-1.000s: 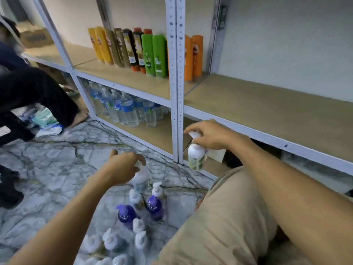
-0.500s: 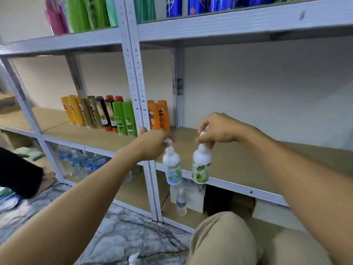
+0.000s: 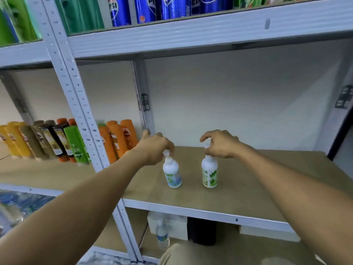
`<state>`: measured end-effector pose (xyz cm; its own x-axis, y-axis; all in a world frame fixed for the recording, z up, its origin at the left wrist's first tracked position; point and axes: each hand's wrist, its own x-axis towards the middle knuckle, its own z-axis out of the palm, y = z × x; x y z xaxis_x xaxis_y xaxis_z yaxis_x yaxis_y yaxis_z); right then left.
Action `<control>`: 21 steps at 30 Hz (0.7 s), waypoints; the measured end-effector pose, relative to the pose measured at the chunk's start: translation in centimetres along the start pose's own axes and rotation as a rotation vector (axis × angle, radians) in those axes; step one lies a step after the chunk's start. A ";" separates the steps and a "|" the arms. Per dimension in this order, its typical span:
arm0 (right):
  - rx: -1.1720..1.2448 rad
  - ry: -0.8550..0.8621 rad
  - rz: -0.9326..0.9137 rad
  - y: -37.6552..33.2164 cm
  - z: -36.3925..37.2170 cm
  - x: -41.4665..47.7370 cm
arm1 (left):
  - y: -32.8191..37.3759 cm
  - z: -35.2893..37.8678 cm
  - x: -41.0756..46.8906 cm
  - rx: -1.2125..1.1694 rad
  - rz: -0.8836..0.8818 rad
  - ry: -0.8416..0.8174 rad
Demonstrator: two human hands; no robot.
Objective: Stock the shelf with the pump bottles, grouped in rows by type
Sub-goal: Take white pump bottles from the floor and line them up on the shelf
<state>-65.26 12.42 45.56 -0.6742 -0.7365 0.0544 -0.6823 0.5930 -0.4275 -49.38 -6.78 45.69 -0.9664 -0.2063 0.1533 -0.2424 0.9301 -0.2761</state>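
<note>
1. Far left, neighbouring bay: row of upright yellow, brown, black, green and orange plastic shampoo bottles.
2. Left hand has its fingers closed around the pump head of a white pump bottle with a blue label; bottle tilted slightly, base at or just above the board, can't tell which.
3. Right hand pinches the pump of a white pump bottle with a green label; upright, base on the tan wooden shelf board.
4. The two bottles sit near each other, not touching.

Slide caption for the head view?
Left hand and right hand set two pump bottles on the shelf.
</note>
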 end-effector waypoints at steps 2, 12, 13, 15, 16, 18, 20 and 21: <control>-0.098 -0.025 -0.004 1.1 -0.3 1.9 | -0.6 0.4 2.3 0.057 0.021 0.010; -0.153 -0.062 -0.023 4.8 -1.0 11.6 | -4.3 2.7 12.0 0.132 0.098 0.016; -0.149 -0.069 -0.023 5.1 -0.9 12.4 | -4.6 3.1 12.7 0.134 0.094 0.006; -0.147 -0.081 -0.027 5.8 -0.5 13.6 | -5.1 4.1 14.0 0.128 0.078 -0.021; -0.145 -0.082 -0.029 6.1 -0.4 14.2 | -5.3 4.7 14.5 0.118 0.068 -0.027; -0.123 -0.075 -0.029 6.7 0.0 15.2 | -5.9 5.8 15.5 0.082 0.039 -0.027; -0.078 -0.058 -0.031 7.2 0.2 15.6 | -6.4 6.5 16.0 0.037 0.014 -0.010; -0.058 -0.049 -0.033 7.4 0.4 15.9 | -6.6 6.8 16.2 0.015 0.003 0.000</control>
<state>-80.91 5.03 42.91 -0.6370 -0.7705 0.0225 -0.7205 0.5847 -0.3728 -63.99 -18.30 43.52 -0.9672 -0.2030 0.1527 -0.2403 0.9262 -0.2904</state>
